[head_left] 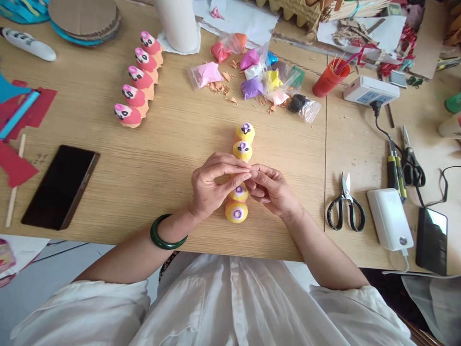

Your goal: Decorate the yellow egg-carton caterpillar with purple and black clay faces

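Observation:
A row of yellow clay figures point(242, 150) with purple eye discs runs down the middle of the wooden table point(162, 158). My left hand point(212, 185) and my right hand point(272, 190) meet above the row, fingertips pinched together over a tiny piece that I cannot make out. Two yellow figures point(236, 211) show just under the hands. A green bangle point(166, 235) sits on my left wrist. Pink figures point(139, 81) stand in a line at the upper left.
Bags of coloured clay point(252, 72) lie beyond the row. A black phone point(60, 186) rests at left. Scissors point(345, 204), a white power bank point(389, 218), a second phone point(431, 240), pliers point(396, 168), a power strip point(370, 90) and a red cup point(329, 77) are at right.

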The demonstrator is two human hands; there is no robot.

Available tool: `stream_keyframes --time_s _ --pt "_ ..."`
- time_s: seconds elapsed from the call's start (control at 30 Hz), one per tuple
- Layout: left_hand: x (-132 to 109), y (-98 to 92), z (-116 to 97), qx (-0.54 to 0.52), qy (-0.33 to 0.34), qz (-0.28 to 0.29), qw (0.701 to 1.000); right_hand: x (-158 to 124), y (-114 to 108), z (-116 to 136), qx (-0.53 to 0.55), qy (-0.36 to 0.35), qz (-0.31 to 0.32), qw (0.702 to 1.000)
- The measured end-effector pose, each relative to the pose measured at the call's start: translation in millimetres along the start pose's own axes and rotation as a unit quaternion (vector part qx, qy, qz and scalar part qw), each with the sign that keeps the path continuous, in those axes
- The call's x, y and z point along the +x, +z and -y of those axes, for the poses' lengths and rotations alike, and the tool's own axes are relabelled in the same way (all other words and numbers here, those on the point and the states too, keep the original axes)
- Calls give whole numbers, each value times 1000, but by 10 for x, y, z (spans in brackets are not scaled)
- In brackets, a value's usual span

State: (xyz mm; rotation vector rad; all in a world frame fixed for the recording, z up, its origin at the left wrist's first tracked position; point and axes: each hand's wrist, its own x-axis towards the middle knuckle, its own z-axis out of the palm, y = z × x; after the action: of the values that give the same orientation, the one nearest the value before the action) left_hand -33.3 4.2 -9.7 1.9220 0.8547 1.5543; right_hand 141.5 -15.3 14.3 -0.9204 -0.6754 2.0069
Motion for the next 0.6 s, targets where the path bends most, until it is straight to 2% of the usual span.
stream_keyframes --time_s 0.2,0.3,0.4,0.6 --pt "-10 3 8 4 -16 18 1000 0 -3 16 17 -14 -3 1000" --pt "-24 -1 23 -7 -36 32 999 1 6 27 0 -39 -33 999" --pt "-31 -10 30 1 -55 20 998 -2 9 32 -37 -80 -84 993" --pt "-10 -20 44 61 -9 9 998 -25 13 19 -125 -138 -124 975"
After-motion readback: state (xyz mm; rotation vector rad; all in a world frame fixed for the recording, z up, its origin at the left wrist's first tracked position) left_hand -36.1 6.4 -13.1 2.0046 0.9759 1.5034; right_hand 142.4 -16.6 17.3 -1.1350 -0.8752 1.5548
